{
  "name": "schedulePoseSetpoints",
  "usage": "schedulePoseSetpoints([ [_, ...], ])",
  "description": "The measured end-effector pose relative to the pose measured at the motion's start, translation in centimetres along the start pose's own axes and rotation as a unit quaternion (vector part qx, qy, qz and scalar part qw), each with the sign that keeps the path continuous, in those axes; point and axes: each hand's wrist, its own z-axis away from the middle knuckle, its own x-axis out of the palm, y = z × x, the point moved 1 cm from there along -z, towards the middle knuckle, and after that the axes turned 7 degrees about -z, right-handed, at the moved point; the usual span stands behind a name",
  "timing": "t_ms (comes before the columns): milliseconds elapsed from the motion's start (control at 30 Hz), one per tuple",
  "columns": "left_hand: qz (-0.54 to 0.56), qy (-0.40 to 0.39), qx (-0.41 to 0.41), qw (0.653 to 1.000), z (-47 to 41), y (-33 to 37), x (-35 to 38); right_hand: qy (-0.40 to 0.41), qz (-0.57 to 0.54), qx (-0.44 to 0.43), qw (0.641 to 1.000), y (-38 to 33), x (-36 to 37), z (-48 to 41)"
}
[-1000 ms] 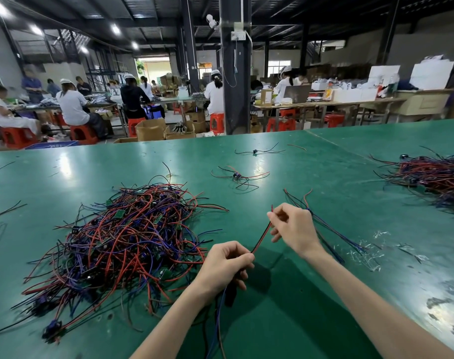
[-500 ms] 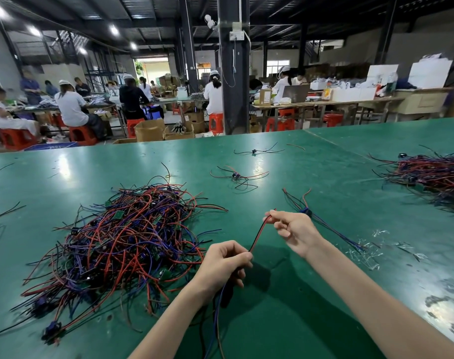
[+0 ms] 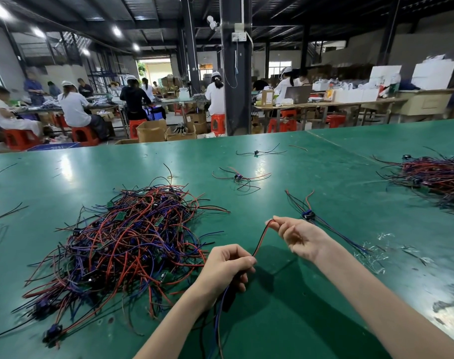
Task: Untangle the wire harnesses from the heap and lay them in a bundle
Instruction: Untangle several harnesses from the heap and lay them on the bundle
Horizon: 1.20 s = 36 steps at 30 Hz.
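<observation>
Fingers [image 3: 280, 225] of our right hand [image 3: 302, 240] and left hand [image 3: 224, 266] gripped one harness [image 3: 261, 239] right of the heap [image 3: 132, 242]; we judged it almost wholly unsorted.

Green table [image 3: 91, 164] with tangled wire heap [image 3: 122, 242], stray harnesses [image 3: 238, 176], second pile [image 3: 433, 177]

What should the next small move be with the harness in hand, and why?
Probably swing the held harness right and set it on the laid harness beyond the right hand. The left hand grips it, the right hand pinches its red wire, and it looks clear of the heap.
</observation>
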Motion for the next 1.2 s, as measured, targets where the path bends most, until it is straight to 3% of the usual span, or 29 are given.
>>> schedulePoseSetpoints([
  [167,-0.005,0.000,0.001,1.000,0.0,0.2,0.1,0.026,0.130,-0.102,0.986,0.3,0.0,0.0],
  [267,-0.008,-0.006,0.005,1.000,0.0,0.3,0.1,0.054,0.146,-0.160,0.975,0.6,0.1,0.0],
  [333,-0.006,-0.012,0.007,1.000,0.1,0.3,0.1,0.048,0.131,-0.146,0.979,0.6,0.3,0.1],
  [500,0.001,-0.010,0.011,1.000,0.1,0.4,0.1,0.004,-0.023,0.017,1.000,0.6,0.2,0.4],
  [567,0.001,-0.008,0.012,1.000,0.1,0.4,0.1,-0.002,-0.069,0.041,0.997,0.7,0.2,0.3],
  [767,0.007,-0.011,0.013,1.000,0.1,0.5,0.0,0.011,-0.046,-0.011,0.999,1.0,0.8,0.5],
  [967,0.013,-0.011,0.011,1.000,0.2,0.5,0.1,-0.008,-0.149,0.040,0.988,1.2,0.4,0.9],
  [1200,0.017,0.000,0.004,1.000,0.3,0.4,0.3,0.010,-0.019,-0.036,0.999,0.8,0.6,0.6],
])
